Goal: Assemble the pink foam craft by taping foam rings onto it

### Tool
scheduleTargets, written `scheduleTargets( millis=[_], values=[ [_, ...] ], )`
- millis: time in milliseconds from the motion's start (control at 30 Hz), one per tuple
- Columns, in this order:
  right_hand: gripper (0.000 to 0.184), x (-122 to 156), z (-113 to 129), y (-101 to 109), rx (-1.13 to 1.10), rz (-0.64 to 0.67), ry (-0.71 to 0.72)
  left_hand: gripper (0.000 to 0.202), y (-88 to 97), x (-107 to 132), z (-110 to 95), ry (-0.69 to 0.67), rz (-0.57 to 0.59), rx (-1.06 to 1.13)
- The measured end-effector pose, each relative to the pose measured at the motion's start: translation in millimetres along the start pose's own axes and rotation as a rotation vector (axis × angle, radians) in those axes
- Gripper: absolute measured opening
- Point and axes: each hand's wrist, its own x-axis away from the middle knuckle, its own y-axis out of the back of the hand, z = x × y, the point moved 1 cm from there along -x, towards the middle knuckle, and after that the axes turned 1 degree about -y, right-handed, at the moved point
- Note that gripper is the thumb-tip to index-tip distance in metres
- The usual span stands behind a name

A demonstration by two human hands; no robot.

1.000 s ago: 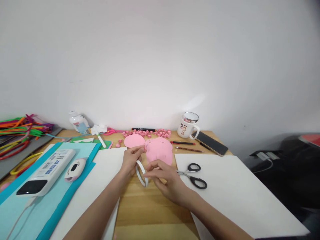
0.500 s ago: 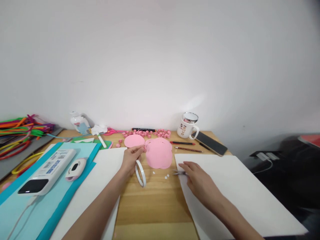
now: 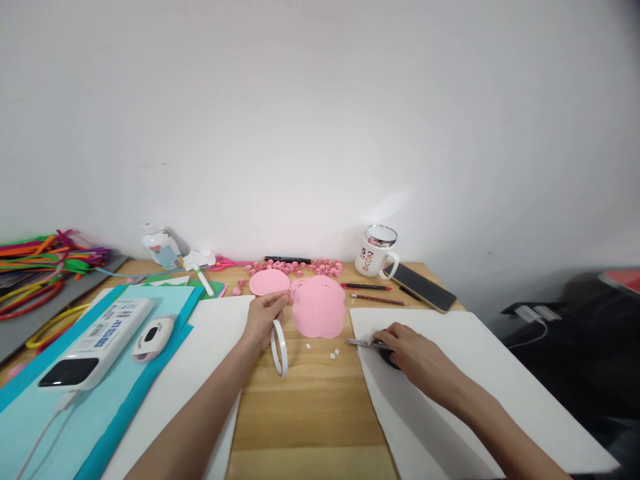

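Observation:
My left hand [image 3: 266,317] is closed, thumb and fingertips pinched at the left edge of the pink scalloped paper pieces [image 3: 320,313]. A roll of white tape [image 3: 280,350] hangs from its fingers above the wood. Whatever lies between the fingertips is too small to make out. On the right white sheet [image 3: 480,387], my right hand [image 3: 410,350] has its fingers curled over the black handle of a pair of scissors [image 3: 367,343]. Their blades point left, past the sheet's edge. Tiny white squares [image 3: 334,354] lie on the table between the hands.
Behind are a pink paper oval [image 3: 269,282], small pink pieces [image 3: 325,268], pencils [image 3: 377,299], a mug [image 3: 373,257] and a phone [image 3: 425,287]. To the left lie a white device [image 3: 97,343] with a cable, blue sheets [image 3: 165,373] and coloured pipe cleaners [image 3: 45,257].
My right hand has shifted right, uncovering more of the scissors and their black handle. My left hand is almost still; the tape roll has swung slightly.

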Motion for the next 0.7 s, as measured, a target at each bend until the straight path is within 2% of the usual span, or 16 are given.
scheduleTargets(
  millis=[133,267,400,533,700],
  values=[
    [0.045,1.6,9.9,13.5,-0.232,-0.029,0.032,0.028,-0.5,-0.2,0.5,0.004,-0.008,0.018],
    [0.047,-0.7,40.9,21.3,-0.460,-0.097,0.173,0.026,-0.5,-0.6,0.7,0.001,-0.008,0.014],
    [0.063,-11.2,71.0,19.2,-0.452,-0.112,0.281,0.026,-0.5,0.0,0.6,-0.004,-0.010,0.018],
    [0.062,-24.7,89.3,14.3,-0.356,-0.137,0.383,0.026,-2.7,2.9,-1.9,-0.013,-0.020,0.011],
    [0.059,-32.8,102.2,14.8,-0.260,-0.122,0.439,0.023,-5.7,6.2,-6.4,-0.018,-0.040,-0.018]
  ],
)
